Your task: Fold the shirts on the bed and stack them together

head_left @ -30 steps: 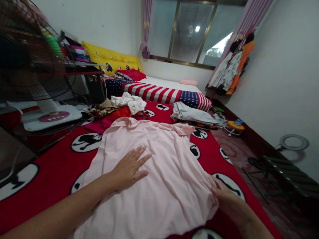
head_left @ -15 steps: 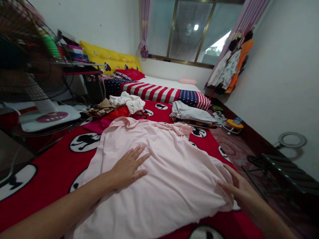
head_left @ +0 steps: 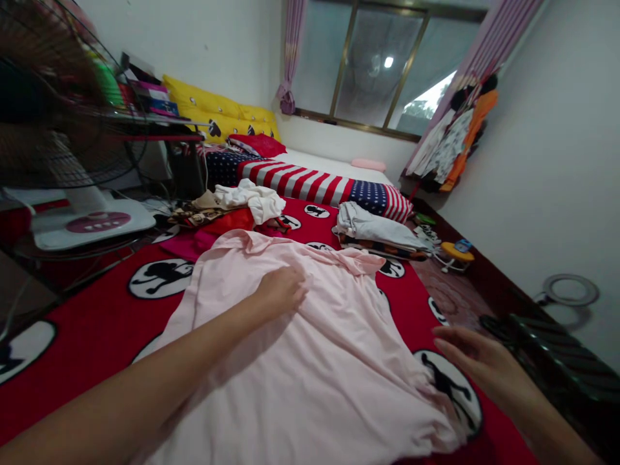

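A pale pink shirt lies spread on a red blanket printed with black-and-white cartoon circles. My left hand rests on the upper middle of the shirt, its fingers curled and bunching the cloth. Off the shirt's right edge hovers my right hand, fingers stretched out, above the blanket and holding nothing. The shirt's collar end points away from me.
A standing fan and its white base are at the left. Beyond the shirt lie a heap of clothes, a folded pile and a stars-and-stripes cover. A dark folding frame stands at the right.
My left hand slid forward up the shirt and curled from flat into a grip on the cloth. My right hand let go of the shirt's right edge and lifted away.
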{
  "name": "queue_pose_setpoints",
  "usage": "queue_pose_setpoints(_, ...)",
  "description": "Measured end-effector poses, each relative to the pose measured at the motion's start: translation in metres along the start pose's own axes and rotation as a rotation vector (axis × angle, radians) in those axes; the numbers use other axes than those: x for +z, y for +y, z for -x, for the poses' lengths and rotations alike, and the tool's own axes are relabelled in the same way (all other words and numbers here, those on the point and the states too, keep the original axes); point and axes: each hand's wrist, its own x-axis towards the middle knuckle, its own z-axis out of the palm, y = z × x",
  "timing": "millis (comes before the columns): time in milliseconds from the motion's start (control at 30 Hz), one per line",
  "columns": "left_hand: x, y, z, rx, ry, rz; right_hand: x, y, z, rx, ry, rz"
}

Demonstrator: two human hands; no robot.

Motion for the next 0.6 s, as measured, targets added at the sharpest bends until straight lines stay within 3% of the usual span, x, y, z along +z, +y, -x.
queue_pose_setpoints(100, 0.031, -0.010, -0.010, 0.017, 0.125, 0.041, 0.019, -0.015, -0.027, -0.121, -0.026, 0.003)
queue_pose_setpoints(200, 0.050, -0.021, -0.008, 0.026, 0.135, 0.052, 0.048, -0.027, -0.057, -0.227, -0.051, 0.050)
queue_pose_setpoints(433, 0.055, -0.029, -0.007, 0.017, 0.227, 0.189, 0.102, -0.068, -0.120, -0.318, 0.058, 0.498)
queue_pose_setpoints(600, 0.051, -0.033, -0.011, -0.039, 0.332, 0.247, 0.104, -0.100, -0.174, -0.296, 0.074, 0.253)
